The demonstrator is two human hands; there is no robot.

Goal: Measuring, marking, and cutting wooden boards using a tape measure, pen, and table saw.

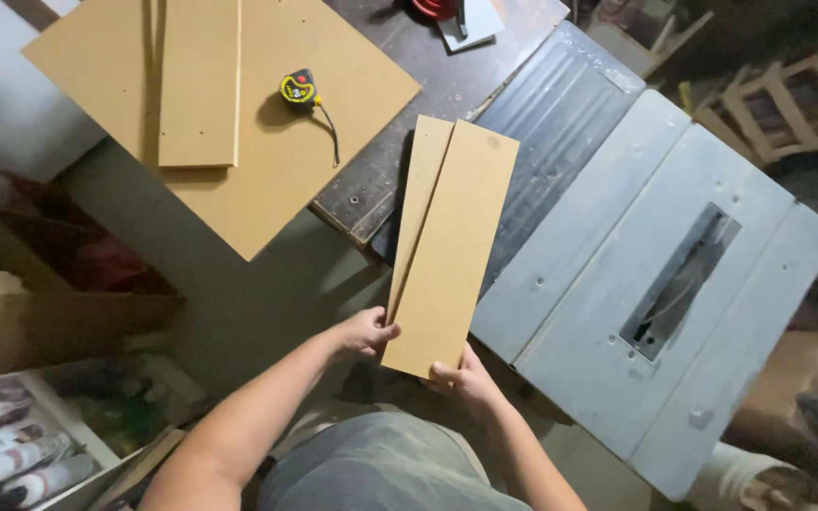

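Both hands held boards above the near-left corner of the table saw [617,284]. The left hand [364,333] was curled around the near end of the narrow board strip [420,194], thumb on top, grip closed on it. The right hand [463,378] gripped the near edge of the wider fibreboard panel [452,246], fingertips over its top face, palm beneath. The panel overlapped the strip along their long edges, the two touching; both ran away from the person, their far ends over the ribbed extension wing at the saw's left side.

The saw's blade slot [679,284] sat well apart from the boards, towards the right. I could not tell whether a blade stood up in it.

On the dark workbench [409,151] beyond, a large fibreboard sheet [267,180] overhung the bench's left edge. A shorter offcut [199,85] lay flat on it. A yellow-and-black tape measure [299,88] rested on the sheet just beside the offcut, its cord trailing towards the sheet's right edge.
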